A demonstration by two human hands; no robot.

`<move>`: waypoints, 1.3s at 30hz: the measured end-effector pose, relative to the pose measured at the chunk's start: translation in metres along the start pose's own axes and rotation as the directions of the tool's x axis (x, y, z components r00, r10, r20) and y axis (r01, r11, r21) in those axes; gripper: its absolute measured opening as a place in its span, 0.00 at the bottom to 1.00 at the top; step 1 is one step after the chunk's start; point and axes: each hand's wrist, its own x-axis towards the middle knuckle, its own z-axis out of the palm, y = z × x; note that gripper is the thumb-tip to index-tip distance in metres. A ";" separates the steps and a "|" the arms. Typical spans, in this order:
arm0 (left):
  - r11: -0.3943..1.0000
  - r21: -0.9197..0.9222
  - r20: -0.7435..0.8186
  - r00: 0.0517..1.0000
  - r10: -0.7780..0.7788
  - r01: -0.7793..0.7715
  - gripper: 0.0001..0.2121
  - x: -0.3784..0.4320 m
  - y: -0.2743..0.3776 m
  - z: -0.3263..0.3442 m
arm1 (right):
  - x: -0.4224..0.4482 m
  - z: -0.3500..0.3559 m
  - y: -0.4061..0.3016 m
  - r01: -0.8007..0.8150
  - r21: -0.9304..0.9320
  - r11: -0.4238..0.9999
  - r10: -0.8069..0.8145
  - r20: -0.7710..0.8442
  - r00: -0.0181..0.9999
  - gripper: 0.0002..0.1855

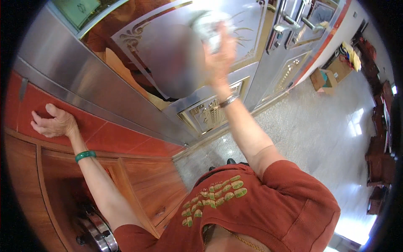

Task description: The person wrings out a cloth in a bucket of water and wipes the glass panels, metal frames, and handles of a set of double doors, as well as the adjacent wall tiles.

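My right hand (220, 53), blurred by motion, presses a whitish cloth (209, 30) against the patterned glass panel (170, 37) of a metal door. Gold scrollwork and pale etched borders decorate that panel, and reflections show in it. A metal band is on my right wrist. My left hand (56, 123) is empty, with its fingers apart and curled, beside the red tiled strip (116, 134) left of the door frame; whether it touches the strip I cannot tell. A green bangle (85, 155) circles my left wrist.
Door handles (291, 22) stick out at the upper right. Below my left arm are a wooden cabinet (154, 182) and a shiny metal pot (100, 233). An open cardboard box (323, 82) stands on the glossy floor (299, 126), with dark wooden furniture (377, 163) along the far right.
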 end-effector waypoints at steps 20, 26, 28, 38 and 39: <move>0.994 0.091 -0.035 0.997 0.066 -0.062 0.28 0.006 -0.023 0.003 | -0.011 -0.047 0.149 -0.397 -0.003 0.918 0.394 -0.132 0.910 0.29; 0.997 0.066 -0.002 0.999 0.037 -0.036 0.27 0.006 -0.025 0.001 | -0.059 -0.008 -0.021 -0.124 0.162 0.979 0.089 0.208 0.974 0.33; 0.997 0.060 -0.007 0.998 0.055 -0.054 0.27 0.006 -0.025 0.002 | -0.077 0.000 -0.052 0.012 0.378 0.926 -0.159 0.360 0.919 0.29; 0.988 0.059 -0.085 0.985 0.147 -0.142 0.28 0.008 -0.036 0.008 | -0.034 -0.058 0.105 0.204 -0.098 0.974 -0.179 0.218 0.959 0.38; 0.985 0.077 -0.074 0.985 0.157 -0.152 0.28 0.008 -0.046 0.014 | -0.036 -0.069 0.136 0.067 -0.196 0.978 -0.025 0.207 0.978 0.38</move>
